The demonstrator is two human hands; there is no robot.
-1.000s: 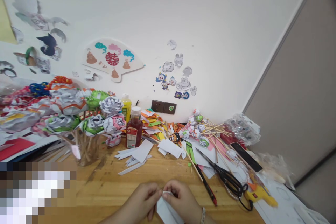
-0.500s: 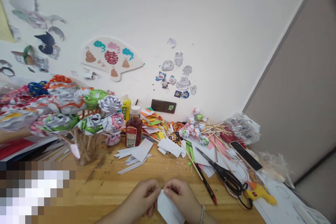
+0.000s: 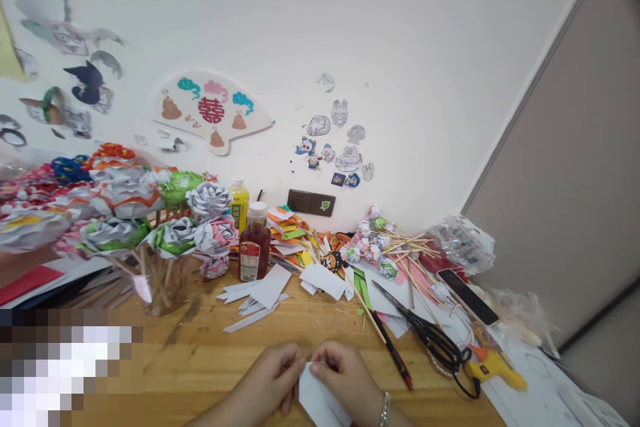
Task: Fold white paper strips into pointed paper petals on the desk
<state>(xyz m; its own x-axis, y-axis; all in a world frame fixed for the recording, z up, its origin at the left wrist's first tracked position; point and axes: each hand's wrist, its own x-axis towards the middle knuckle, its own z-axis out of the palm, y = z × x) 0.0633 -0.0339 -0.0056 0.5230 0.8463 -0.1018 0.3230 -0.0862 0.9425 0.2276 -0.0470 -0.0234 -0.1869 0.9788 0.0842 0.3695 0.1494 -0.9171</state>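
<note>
A folded piece of white paper (image 3: 320, 397) is held low over the wooden table (image 3: 190, 363), near the bottom edge of the view. My right hand (image 3: 345, 377) pinches it with the thumb on top near its upper corner. Close beside, my left hand (image 3: 277, 373) has its fingers curled in, with thumb and forefinger pinching the paper's upper left edge. The lower end of the paper runs out of view. White paper strips (image 3: 263, 297) lie on the table beyond my hands.
Paper flowers (image 3: 175, 237) stand in a clear container at left. A sauce bottle (image 3: 255, 247) stands behind the strips. To the right lie a red-tipped pen (image 3: 400, 363), black scissors (image 3: 435, 340), a yellow glue gun (image 3: 495, 370), a phone (image 3: 470, 297) and paper-topped sticks (image 3: 385, 247).
My hands and the folded paper stay almost still. At the far left, a person's forearm behind the flowers has shifted slightly.
</note>
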